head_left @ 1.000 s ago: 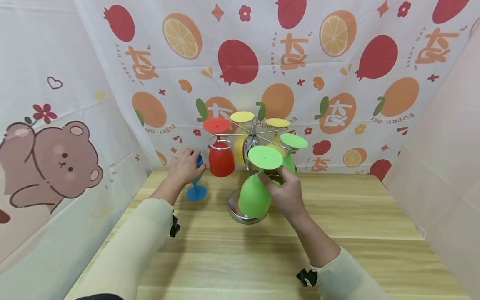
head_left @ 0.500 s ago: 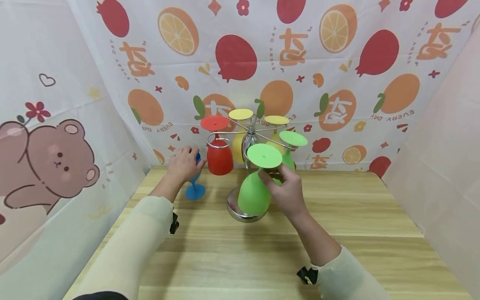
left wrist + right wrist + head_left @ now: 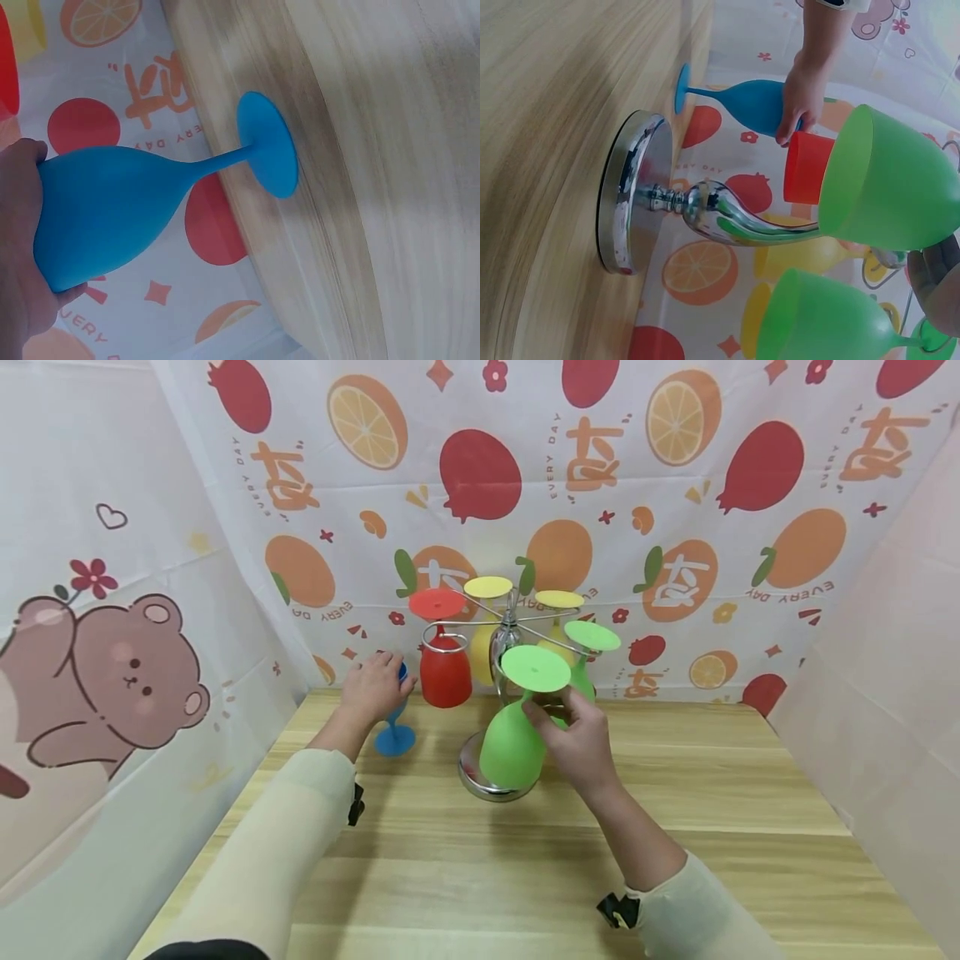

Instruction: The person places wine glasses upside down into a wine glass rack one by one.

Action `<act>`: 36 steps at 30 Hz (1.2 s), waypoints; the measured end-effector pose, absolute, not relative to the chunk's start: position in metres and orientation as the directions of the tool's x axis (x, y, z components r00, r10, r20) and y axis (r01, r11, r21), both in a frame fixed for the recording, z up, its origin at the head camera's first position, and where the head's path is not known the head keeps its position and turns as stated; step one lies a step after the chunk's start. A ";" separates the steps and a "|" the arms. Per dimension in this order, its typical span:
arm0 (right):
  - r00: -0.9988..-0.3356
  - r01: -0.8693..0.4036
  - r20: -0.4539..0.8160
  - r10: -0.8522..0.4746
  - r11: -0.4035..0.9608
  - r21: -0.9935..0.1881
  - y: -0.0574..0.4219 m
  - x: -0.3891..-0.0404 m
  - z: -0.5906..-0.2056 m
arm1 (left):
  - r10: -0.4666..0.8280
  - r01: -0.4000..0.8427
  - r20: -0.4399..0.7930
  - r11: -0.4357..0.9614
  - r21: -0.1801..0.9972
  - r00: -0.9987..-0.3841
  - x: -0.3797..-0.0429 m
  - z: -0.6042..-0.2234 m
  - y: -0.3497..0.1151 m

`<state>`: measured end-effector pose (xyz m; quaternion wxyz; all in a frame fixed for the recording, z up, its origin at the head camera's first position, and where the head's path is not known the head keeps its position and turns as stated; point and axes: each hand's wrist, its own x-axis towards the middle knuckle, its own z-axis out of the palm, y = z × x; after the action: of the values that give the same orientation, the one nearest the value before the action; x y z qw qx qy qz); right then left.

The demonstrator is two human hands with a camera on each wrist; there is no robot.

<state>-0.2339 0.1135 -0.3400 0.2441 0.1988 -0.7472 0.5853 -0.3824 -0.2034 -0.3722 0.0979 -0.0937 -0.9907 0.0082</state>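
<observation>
My left hand (image 3: 371,687) grips a blue plastic goblet (image 3: 112,214) round its rim from above. The goblet stands upright, its round foot on the wooden tabletop. My right hand (image 3: 577,735) holds a light green goblet (image 3: 513,750) where bowl meets stem, thumb in front. This goblet is upside down, its foot (image 3: 536,669) uppermost, at the front of a chrome stemware rack (image 3: 720,214). The rack's ring at that spot is hidden behind the foot and hand. A red goblet (image 3: 446,677) hangs upside down from the rack, between my two hands.
Two yellow goblets (image 3: 488,587) hang at the rack's back, and a second green goblet (image 3: 592,636) hangs at its right. The heavy round base (image 3: 619,195) stands on the wooden table (image 3: 712,793). Fruit-printed cloth (image 3: 480,477) closes off the back; pale cloth (image 3: 97,527) lines the left.
</observation>
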 end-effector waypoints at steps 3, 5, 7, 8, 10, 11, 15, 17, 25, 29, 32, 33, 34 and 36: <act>-0.804 -0.581 0.595 -0.012 0.233 -0.780 0.114 -0.234 -0.341 | 0.185 0.182 0.197 0.983 -0.031 -0.963 -0.381 -0.373 -0.204; -0.807 -0.577 0.591 -0.011 0.231 -0.784 0.115 -0.234 -0.341 | 0.185 0.183 0.202 0.983 -0.030 -0.962 -0.380 -0.375 -0.204; -0.812 -0.570 0.583 -0.010 0.230 -0.789 0.115 -0.233 -0.342 | 0.182 0.179 0.202 0.983 -0.029 -0.962 -0.379 -0.376 -0.205; -0.816 -0.565 0.579 -0.010 0.232 -0.792 0.115 -0.233 -0.342 | 0.181 0.178 0.203 0.983 -0.031 -0.962 -0.378 -0.376 -0.205; -0.824 -0.552 0.567 -0.009 0.236 -0.800 0.115 -0.233 -0.341 | 0.183 0.181 0.204 0.983 -0.033 -0.962 -0.376 -0.377 -0.207; -0.828 -0.546 0.560 -0.008 0.239 -0.803 0.114 -0.232 -0.341 | 0.184 0.181 0.206 0.983 -0.033 -0.961 -0.375 -0.377 -0.207; -0.842 -0.522 0.539 0.000 0.248 -0.816 0.113 -0.231 -0.340 | 0.185 0.186 0.212 0.982 -0.016 -0.960 -0.369 -0.376 -0.209; -0.846 -0.516 0.534 0.001 0.255 -0.818 0.113 -0.232 -0.340 | 0.182 0.186 0.211 0.983 -0.005 -0.960 -0.367 -0.375 -0.210; -0.846 -0.516 0.534 0.008 0.246 -0.821 0.113 -0.232 -0.337 | 0.178 0.193 0.266 0.981 0.032 -0.947 -0.349 -0.374 -0.206; -0.837 -0.531 0.547 0.006 0.234 -0.814 0.115 -0.232 -0.341 | 0.192 0.207 0.316 0.978 0.015 -0.929 -0.336 -0.376 -0.203; -0.827 -0.546 0.562 0.005 0.230 -0.806 0.116 -0.232 -0.342 | 0.189 0.208 0.340 0.978 0.020 -0.921 -0.327 -0.378 -0.204; -0.825 -0.550 0.565 0.002 0.230 -0.803 0.116 -0.231 -0.342 | 0.181 0.204 0.345 0.978 0.033 -0.921 -0.325 -0.378 -0.204; -0.822 -0.554 0.569 0.001 0.231 -0.800 0.116 -0.231 -0.342 | 0.172 0.199 0.344 0.979 0.044 -0.923 -0.322 -0.379 -0.205; -0.818 -0.560 0.575 -0.003 0.229 -0.796 0.116 -0.230 -0.341 | 0.151 0.188 0.338 0.979 0.080 -0.929 -0.316 -0.379 -0.206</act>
<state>-0.2299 0.1157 -0.3413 0.2355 0.1883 -0.7476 0.5918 -0.3164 -0.2064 -0.3794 0.1674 -0.0865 -0.9805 -0.0555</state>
